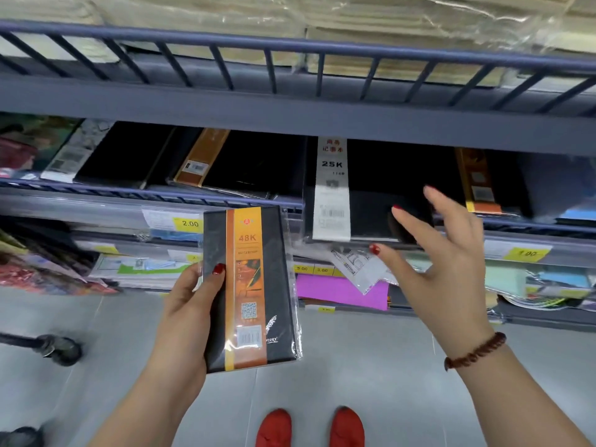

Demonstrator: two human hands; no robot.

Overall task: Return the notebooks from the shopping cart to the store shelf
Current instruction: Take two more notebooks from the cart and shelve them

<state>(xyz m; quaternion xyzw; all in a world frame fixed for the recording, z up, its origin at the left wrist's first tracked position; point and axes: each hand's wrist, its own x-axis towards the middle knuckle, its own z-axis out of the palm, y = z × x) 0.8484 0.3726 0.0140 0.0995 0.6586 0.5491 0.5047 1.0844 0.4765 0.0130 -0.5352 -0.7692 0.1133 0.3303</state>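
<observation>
My left hand (188,304) grips a black 48K notebook (250,288) with an orange band, wrapped in clear plastic, held upright in front of the shelf. My right hand (451,262) hovers with fingers spread and nothing in it, just in front of a black 25K notebook (374,208) with a white label band that stands on the middle store shelf (225,203). More black notebooks with orange bands (206,159) lie on that shelf to the left and right. The shopping cart shows only as a wheel (63,348) at the lower left.
A grey shelf rail (290,50) with wrapped paper stacks runs above. Lower shelves hold yellow price tags (190,223), a purple pad (342,290) and loose plastic-wrapped stationery. Grey tiled floor lies below, with my red shoes (309,427) at the bottom edge.
</observation>
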